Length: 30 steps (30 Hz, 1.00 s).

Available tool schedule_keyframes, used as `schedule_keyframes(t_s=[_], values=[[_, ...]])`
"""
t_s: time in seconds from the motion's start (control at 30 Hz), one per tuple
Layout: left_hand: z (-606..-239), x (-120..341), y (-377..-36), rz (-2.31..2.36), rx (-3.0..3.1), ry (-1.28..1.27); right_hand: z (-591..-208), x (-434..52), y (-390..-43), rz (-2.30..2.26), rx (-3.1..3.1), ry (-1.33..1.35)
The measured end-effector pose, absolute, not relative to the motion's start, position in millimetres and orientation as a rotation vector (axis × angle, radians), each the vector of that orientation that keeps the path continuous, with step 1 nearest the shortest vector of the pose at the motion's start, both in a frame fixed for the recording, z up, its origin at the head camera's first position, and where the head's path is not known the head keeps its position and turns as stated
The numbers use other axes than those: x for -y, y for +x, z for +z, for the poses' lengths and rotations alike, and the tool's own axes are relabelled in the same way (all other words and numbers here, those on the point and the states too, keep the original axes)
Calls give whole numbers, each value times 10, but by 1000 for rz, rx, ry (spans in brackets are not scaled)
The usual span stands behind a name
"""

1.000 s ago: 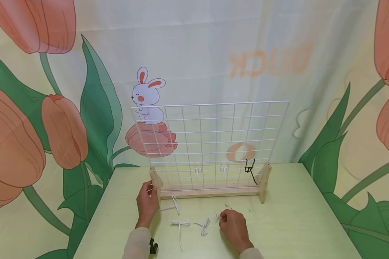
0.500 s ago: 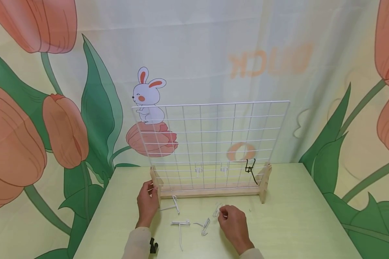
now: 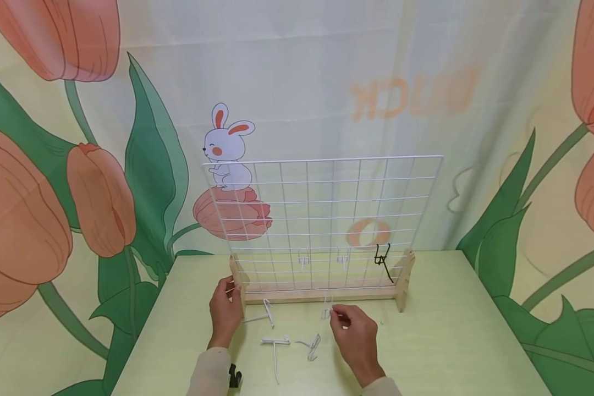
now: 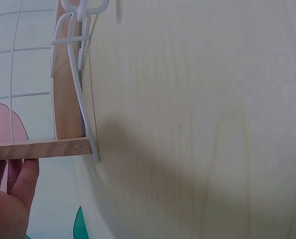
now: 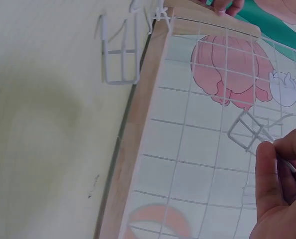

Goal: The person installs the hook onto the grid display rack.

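My right hand [image 3: 355, 341] pinches a white wire hook [image 3: 325, 313] between thumb and fingertips. The hook is held just in front of the stand's wooden base; the right wrist view shows its square wire frame [image 5: 245, 132] against the grid. My left hand [image 3: 225, 313] rests its fingers [image 4: 30, 174] against the outer side of the stand's left wooden leg [image 3: 237, 286]. Between the legs rises a white wire grid panel [image 3: 319, 210]. Two white hooks hang low on it, one of them a left hook [image 3: 303, 260]. A black hook [image 3: 381, 258] hangs at the right.
Loose white hooks lie before the stand: an upper one [image 3: 268, 313], a T-shaped one [image 3: 275, 344] and one [image 3: 314, 347] beside the right hand. A small black clip-like piece [image 3: 235, 377] is by the left sleeve. A printed curtain [image 3: 302, 82] hangs behind the table [image 3: 440, 330].
My right hand has raised the white hook off the tabletop and carried it slightly forward and left, towards the grid's base. My left hand stays at the left leg.
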<state>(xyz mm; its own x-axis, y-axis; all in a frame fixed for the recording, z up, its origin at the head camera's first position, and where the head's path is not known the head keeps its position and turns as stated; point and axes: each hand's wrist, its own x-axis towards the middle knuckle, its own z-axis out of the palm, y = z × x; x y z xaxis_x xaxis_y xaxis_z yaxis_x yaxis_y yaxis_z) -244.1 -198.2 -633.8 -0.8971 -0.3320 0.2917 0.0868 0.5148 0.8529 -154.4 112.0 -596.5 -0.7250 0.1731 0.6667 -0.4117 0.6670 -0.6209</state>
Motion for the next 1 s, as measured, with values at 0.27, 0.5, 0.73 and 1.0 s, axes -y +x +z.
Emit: schedule_keyframes(t_s=[0.27,0.5,0.73,1.0], values=[[-6328,1979,-2435,-1351,2341,204,-5847,-1067,-1553,1149,2047,248],[-6326,1973,-2445,-1354,2350,209,-5772,-1015,-1564,1192,1954,305],[-6343,1974,-2458,-1349,2335,201,-5672,-934,-1604,1168,1841,414],[-6330,1949,-2430,-1324,2319,203,-5470,-807,-1644,1158,1825,435]])
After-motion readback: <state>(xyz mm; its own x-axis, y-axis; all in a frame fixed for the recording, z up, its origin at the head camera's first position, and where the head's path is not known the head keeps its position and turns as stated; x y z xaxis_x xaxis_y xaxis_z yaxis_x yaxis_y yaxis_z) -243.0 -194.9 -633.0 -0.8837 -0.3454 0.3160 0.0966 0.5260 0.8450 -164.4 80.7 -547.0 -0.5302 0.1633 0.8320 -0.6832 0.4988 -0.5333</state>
